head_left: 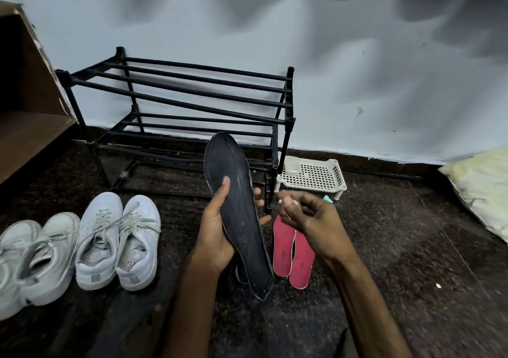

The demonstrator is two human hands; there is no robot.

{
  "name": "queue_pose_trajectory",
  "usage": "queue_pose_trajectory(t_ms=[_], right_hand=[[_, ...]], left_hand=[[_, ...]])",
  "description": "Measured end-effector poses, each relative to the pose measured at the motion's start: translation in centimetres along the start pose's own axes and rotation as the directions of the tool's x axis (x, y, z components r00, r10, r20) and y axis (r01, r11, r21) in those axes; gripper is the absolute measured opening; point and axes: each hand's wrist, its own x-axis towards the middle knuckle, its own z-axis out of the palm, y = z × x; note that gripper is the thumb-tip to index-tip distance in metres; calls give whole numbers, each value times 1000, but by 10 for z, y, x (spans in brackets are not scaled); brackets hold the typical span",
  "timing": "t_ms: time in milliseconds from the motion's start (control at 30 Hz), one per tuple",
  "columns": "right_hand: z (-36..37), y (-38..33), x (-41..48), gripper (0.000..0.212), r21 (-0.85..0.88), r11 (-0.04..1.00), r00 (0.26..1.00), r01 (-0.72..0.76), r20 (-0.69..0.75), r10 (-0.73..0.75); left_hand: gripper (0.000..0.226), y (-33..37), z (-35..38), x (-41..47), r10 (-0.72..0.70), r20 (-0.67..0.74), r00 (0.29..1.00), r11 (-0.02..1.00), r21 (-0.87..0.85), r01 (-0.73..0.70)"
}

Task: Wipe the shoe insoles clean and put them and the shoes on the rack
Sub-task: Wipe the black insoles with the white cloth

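My left hand point(217, 228) grips a long black insole point(236, 206) upright in front of me, thumb on its face. Just right of it, my right hand point(305, 217) pinches a small whitish wipe point(288, 202), apart from the insole. Two pink insoles point(294, 250) lie side by side on the dark floor below my right hand. Part of another dark insole point(240, 275) shows under the held one. Two pairs of white sneakers point(118, 242) point(30, 258) stand on the floor at the left. The black two-tier rack point(176, 99) stands bare against the wall.
A small white plastic basket point(313, 176) sits on the floor right of the rack. A brown wooden cabinet point(24, 104) is at the far left. A pale cushion point(483, 187) lies at the right edge. A blue-grey wall runs behind.
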Motion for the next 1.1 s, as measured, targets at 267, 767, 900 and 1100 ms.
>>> queue_pose_trajectory(t_ms=[267,767,900,1100], right_hand=[[32,-35,35,61,-693,561,808,453,54,-587],[45,-22,45,19,-655,592,799,470,30,-601],[46,-17,19,27,-665,630,878,402,85,-471],[46,-20,3,21,-677,697,970,238,127,-208]], left_hand=[[84,-9,6,2,-10,66,998,999,37,8],[82,-15,24,-1,72,17,997,996,-62,-71],[80,-15,25,-1,86,-1,996,992,-87,-86],[93,-25,21,4,57,19,998,981,-188,-52]])
